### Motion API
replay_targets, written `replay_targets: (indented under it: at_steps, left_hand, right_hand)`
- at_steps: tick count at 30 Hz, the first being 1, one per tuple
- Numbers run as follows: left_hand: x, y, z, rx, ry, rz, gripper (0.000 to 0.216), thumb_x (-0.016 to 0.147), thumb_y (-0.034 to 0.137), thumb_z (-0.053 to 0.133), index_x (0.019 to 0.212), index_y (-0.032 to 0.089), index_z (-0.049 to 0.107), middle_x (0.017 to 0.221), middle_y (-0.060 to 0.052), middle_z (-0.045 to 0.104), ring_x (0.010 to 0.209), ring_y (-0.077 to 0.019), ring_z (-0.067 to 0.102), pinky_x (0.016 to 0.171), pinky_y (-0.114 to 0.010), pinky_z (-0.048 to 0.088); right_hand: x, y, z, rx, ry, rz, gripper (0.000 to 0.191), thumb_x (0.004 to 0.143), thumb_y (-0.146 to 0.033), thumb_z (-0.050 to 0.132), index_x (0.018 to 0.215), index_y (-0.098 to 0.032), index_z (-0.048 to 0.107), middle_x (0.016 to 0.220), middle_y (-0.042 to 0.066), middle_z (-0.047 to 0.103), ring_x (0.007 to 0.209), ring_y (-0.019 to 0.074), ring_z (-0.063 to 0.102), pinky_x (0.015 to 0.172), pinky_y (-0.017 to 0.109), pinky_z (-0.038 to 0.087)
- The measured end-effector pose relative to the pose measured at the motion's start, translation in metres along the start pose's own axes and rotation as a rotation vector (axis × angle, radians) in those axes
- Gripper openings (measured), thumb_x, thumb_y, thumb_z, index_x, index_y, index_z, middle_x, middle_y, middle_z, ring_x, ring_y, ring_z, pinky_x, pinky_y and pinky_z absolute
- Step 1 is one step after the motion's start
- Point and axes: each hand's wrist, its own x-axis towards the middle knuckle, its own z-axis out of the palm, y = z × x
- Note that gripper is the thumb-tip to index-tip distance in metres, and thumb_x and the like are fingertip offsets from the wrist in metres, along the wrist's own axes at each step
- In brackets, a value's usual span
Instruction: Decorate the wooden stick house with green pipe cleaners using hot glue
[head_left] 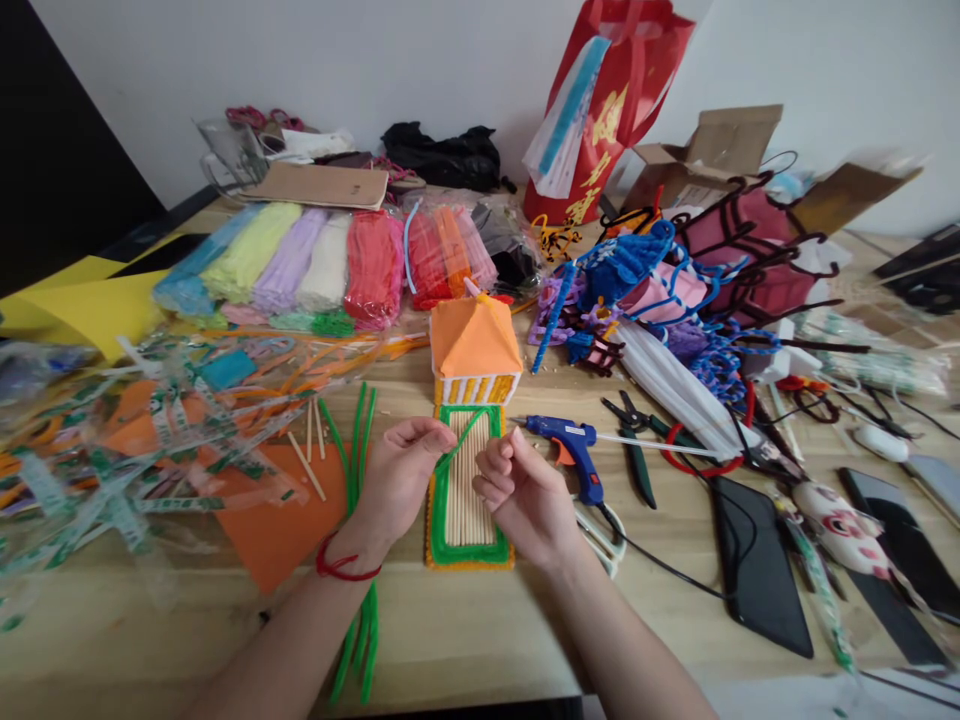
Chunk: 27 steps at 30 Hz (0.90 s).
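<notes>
My left hand (405,470), a red cord at its wrist, pinches a short green pipe cleaner (469,436). Its free end slants up to the right. My right hand (525,490) is closed with thumb and forefinger together; whether anything small is between them I cannot make out. Both hands are over a model base (471,548) of pale sticks, bordered in green and orange pipe cleaner. At the base's far end stands a small house (477,350) with an orange pointed roof. Several long green pipe cleaners (360,640) lie under my left forearm.
Right of the base lie a blue glue gun (570,445), pliers (634,455) and a black tablet (757,560). Plastic scraps (135,480) and orange sheet (292,510) cover the left. Bundled pipe cleaners (300,260) and a red bag (600,130) are behind.
</notes>
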Motion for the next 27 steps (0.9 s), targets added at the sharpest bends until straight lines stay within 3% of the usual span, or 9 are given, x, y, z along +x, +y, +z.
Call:
replay_targets:
  at_steps: [8,12,16,21,27]
  left_hand:
    - [-0.001,0.0,0.001,0.054,0.012,-0.01,0.019,0.051,0.025,0.085,0.061,0.018,0.07,0.063,0.001,0.068,0.066,-0.0085,0.059,0.069,-0.019,0.045]
    - [-0.003,0.0,0.002,0.054,-0.045,-0.048,0.018,0.055,0.025,0.084,0.065,0.018,0.071,0.066,0.0,0.068,0.069,-0.0093,0.059,0.071,-0.02,0.045]
    - [-0.006,-0.003,0.002,0.064,-0.161,-0.063,0.013,0.066,0.025,0.078,0.075,0.018,0.071,0.077,-0.002,0.069,0.073,-0.0111,0.058,0.071,-0.023,0.046]
    - [-0.009,-0.01,0.0,0.057,-0.189,-0.054,0.016,0.072,0.031,0.073,0.083,0.02,0.073,0.103,-0.005,0.067,0.097,-0.0177,0.058,0.081,-0.029,0.047]
    - [-0.009,-0.012,0.001,0.087,-0.166,-0.034,0.015,0.072,0.032,0.072,0.081,0.02,0.074,0.109,-0.006,0.064,0.098,-0.0187,0.058,0.082,-0.029,0.048]
  right_hand:
    - [0.0,0.001,-0.001,-0.08,0.029,-0.026,0.022,0.079,-0.032,0.068,0.067,-0.015,0.062,0.06,-0.004,0.047,0.049,0.0044,0.031,0.046,0.016,0.032]
    - [0.002,0.005,-0.002,-0.245,0.098,-0.126,0.013,0.075,-0.029,0.071,0.077,-0.016,0.068,0.065,-0.003,0.054,0.047,0.0033,0.035,0.045,0.017,0.034]
    - [0.003,0.008,-0.003,-0.478,0.177,-0.244,0.018,0.073,-0.029,0.073,0.088,-0.02,0.068,0.07,-0.003,0.059,0.049,0.0049,0.043,0.048,0.019,0.041]
    - [0.001,0.007,0.001,-0.727,0.272,-0.433,0.015,0.072,-0.031,0.073,0.078,-0.02,0.066,0.066,-0.003,0.058,0.05,0.0069,0.045,0.046,0.02,0.041]
    - [-0.001,0.007,0.004,-0.771,0.258,-0.371,0.017,0.072,-0.035,0.072,0.076,-0.019,0.067,0.058,-0.003,0.057,0.045,0.0074,0.045,0.045,0.022,0.039]
